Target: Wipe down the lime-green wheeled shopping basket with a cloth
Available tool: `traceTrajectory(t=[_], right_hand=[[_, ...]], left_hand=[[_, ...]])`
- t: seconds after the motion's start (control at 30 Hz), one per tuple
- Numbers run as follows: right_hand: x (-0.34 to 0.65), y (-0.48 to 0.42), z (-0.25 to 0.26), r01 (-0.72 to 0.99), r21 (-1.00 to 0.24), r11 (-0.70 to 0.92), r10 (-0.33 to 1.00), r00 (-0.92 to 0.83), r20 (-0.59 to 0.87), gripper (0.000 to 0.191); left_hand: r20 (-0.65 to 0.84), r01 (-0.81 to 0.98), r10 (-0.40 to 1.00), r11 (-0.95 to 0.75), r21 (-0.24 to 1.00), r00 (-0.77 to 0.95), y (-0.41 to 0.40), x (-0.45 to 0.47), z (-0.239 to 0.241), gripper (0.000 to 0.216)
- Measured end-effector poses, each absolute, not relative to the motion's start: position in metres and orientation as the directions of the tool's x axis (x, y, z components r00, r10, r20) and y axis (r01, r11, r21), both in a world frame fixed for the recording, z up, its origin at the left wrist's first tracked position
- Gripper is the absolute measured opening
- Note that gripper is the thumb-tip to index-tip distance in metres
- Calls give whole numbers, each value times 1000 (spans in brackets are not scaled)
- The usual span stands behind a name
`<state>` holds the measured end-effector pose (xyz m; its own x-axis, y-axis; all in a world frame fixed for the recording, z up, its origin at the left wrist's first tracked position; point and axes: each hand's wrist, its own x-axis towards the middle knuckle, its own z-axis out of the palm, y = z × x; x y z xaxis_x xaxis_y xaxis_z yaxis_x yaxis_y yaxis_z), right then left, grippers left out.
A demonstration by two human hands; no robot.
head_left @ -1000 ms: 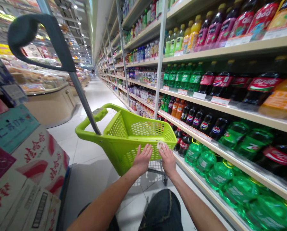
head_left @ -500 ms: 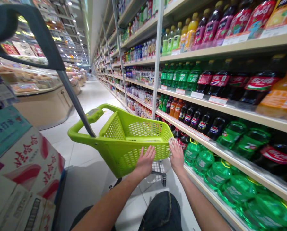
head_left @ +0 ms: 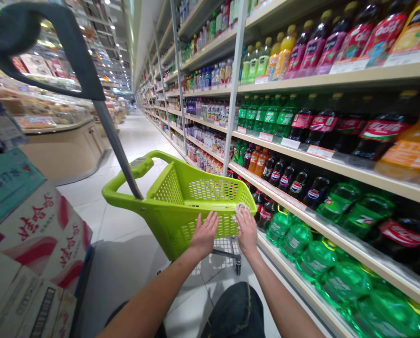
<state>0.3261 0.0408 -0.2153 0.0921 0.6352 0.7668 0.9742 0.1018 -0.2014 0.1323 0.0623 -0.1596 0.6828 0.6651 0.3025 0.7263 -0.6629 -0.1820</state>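
Observation:
In front of my knees stands a lime-green plastic shopping basket on wheels (head_left: 164, 220), with perforated sides and a long grey pull handle (head_left: 114, 145) rising to the upper left. My left hand (head_left: 205, 233) lies against the near side wall, its fingers stretched out and holding nothing. A crumpled whitish cloth (head_left: 242, 208) is pressed on the rim close to the basket's right end. My right hand (head_left: 247, 230) holds that cloth beneath its fingers. Part of the cloth is hidden by the fingers.
Shelves (head_left: 322, 157) of soft drink bottles run along the right, with large green bottles (head_left: 315, 258) at floor level. Stacked cartons (head_left: 37, 225) stand close on the left. Behind them is a curved display counter (head_left: 69, 150). Tiled floor (head_left: 136, 126) stretches down the aisle.
My right hand and the cloth have slid left along the basket's rim, away from its right end. My left hand has shifted slightly left. The view has moved a little.

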Motion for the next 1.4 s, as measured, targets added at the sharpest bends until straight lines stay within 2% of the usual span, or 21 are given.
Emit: traceTrajectory(t=[0.17,0.37,0.57,0.7,0.77,0.93,1.07,1.2,1.4], right_hand=[[293,29,-240,961,-161,226,745,-65,664,53],[271,46,-200,953,-199,228,699,-18,715,55],[262,35,-228,926,-199,320,733,-109,672,55],[256,41,-201,891,-227,392,642,-88,761,54],[250,48,-192,892,-229,391,638,-83,766,52],[232,44,-224,888,-223,401,748,-177,639,52],[212,44,-208,831,-256,494,669,-175,723,50],[196,60,-171,819,-211,533,576,-169,800,45],[188,51,-206,840,-131,527,621,-275,734,42]], left_hand=[[356,742,656,-632,-224,666,64,105,-161,57],[380,763,669,-613,-205,639,66,86,-155,56],[373,779,691,-603,-174,619,59,72,-149,54],[412,788,686,-596,-154,600,59,66,-141,55],[428,796,688,-588,-144,586,58,64,-140,55],[411,801,699,-579,-156,585,56,49,-149,55],[442,825,707,-541,-165,552,54,32,-154,56],[456,838,710,-512,-189,537,52,27,-154,55],[474,843,707,-508,-177,525,50,15,-153,54]])
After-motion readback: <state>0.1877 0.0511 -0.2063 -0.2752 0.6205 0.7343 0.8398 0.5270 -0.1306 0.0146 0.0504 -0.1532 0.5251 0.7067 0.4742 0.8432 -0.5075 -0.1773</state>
